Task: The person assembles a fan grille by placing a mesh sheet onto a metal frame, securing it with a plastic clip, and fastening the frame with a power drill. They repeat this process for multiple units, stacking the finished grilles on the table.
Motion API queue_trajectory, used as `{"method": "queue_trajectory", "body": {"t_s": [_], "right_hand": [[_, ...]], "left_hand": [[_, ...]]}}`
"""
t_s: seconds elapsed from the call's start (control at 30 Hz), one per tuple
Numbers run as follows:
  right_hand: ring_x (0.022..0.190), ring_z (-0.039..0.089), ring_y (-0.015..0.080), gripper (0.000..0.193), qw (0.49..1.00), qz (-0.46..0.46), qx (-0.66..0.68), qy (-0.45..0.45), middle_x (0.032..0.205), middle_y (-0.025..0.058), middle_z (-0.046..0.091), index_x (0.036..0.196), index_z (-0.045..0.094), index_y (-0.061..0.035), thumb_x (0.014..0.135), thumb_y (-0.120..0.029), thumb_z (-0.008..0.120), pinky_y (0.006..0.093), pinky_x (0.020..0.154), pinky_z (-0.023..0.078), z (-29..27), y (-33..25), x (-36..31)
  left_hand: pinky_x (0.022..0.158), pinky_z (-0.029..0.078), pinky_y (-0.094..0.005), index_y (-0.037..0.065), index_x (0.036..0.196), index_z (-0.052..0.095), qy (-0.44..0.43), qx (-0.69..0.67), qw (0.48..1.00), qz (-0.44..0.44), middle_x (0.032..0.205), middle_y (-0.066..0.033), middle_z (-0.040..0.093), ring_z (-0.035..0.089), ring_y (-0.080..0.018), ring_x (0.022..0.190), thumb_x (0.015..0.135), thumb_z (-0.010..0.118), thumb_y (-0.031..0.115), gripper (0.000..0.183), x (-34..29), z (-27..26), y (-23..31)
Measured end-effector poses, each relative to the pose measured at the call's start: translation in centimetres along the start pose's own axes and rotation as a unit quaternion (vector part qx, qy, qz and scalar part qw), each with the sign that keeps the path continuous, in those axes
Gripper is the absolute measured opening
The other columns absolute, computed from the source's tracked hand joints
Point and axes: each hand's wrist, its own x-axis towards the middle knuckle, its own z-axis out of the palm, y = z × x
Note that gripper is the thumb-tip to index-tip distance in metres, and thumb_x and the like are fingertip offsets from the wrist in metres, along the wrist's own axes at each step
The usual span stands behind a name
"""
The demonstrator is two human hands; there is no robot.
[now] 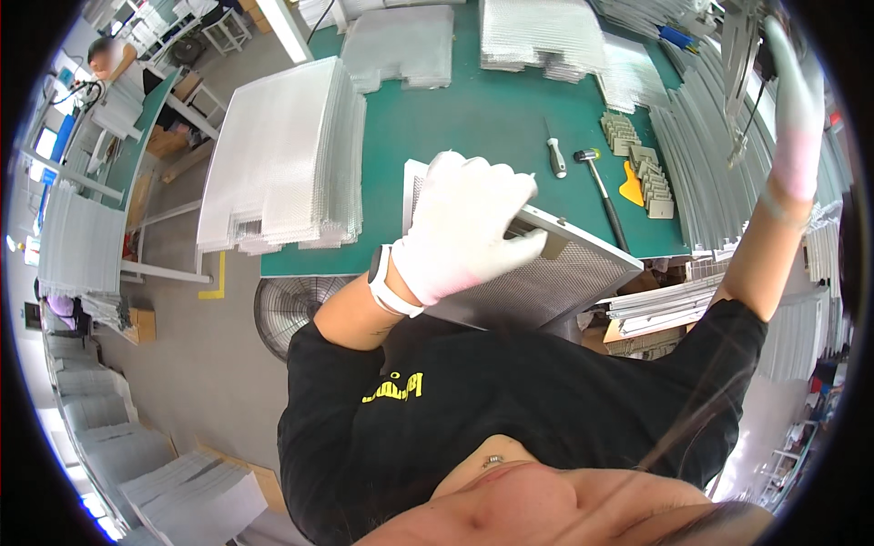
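My left hand (469, 223), in a white glove, grips the upper edge of a framed metal mesh panel (528, 287). The panel tilts at the table's front edge, close to my body, and the hand hides part of its frame. High at the far right, my right hand (797, 100), also gloved, is raised beside a dark object (767, 62) with a thin black cable. Distortion at the rim hides how its fingers lie.
Stacked mesh sheets (273, 150) stand on the green table (428, 118). A screwdriver (556, 156), a hammer (601, 191), a yellow scraper (631, 185) and several metal plates (648, 177) lie to the right. Metal strips (710, 155) line the right side. A floor fan (289, 314) stands below; another person (118, 68) is at far left.
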Motion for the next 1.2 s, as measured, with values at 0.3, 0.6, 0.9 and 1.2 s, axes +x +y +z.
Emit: {"method": "queue_trajectory", "body": {"t_s": [0.3, 0.6, 0.9, 1.2], "right_hand": [[0.071, 0.065, 0.0341, 0.059, 0.857, 0.145, 0.133, -0.475, 0.081, 0.0189, 0.063, 0.145, 0.044, -0.0058, 0.088, -0.008, 0.058, 0.0408, 0.067, 0.052, -0.5, -6.9, -18.7], [0.103, 0.062, 0.0391, 0.068, 0.836, 0.131, 0.239, -0.475, 0.111, 0.0244, 0.061, 0.139, 0.046, 0.0035, 0.09, -0.039, 0.065, 0.0412, 0.088, 0.05, -1.2, -6.9, -21.3], [0.093, 0.07, 0.0204, 0.06, 0.923, 0.315, 0.075, -0.206, 0.115, 0.0122, 0.07, 0.143, 0.048, -0.0065, 0.089, -0.021, 0.068, 0.0299, 0.078, 0.055, -9.7, -1.8, -20.1], [0.111, 0.059, 0.0169, 0.048, 0.902, 0.307, 0.082, 0.293, 0.126, 0.012, 0.059, 0.14, 0.046, 0.0027, 0.098, -0.017, 0.058, 0.0289, 0.095, 0.047, -22.9, 10.7, -14.9]], "left_hand": [[0.064, 0.041, -0.0387, 0.009, 0.086, 0.058, -0.003, -0.019, 0.985, 0.17, 0.073, -0.0039, 0.058, 0.057, -0.0226, 0.065, 0.068, 0.076, 0.017, 0.026, -0.9, 1.1, 1.6], [0.065, 0.042, -0.0368, 0.012, 0.095, 0.058, 0.046, -0.037, 0.974, 0.22, 0.086, -0.0004, 0.06, 0.059, -0.0191, 0.069, 0.074, 0.073, 0.015, 0.026, -2.9, 3.6, 0.9], [0.101, 0.041, -0.0512, -0.001, 0.117, 0.06, 0.231, 0.26, 0.937, -0.006, 0.116, -0.018, 0.062, 0.056, -0.0386, 0.114, 0.088, 0.058, 0.017, 0.034, -8.8, -4.6, -6.0], [0.098, 0.045, -0.049, -0.005, 0.13, 0.053, -0.115, 0.354, 0.819, -0.437, 0.134, -0.0245, 0.053, 0.057, -0.041, 0.115, 0.096, 0.051, 0.041, 0.058, -16.3, -8.9, -12.3]]}}
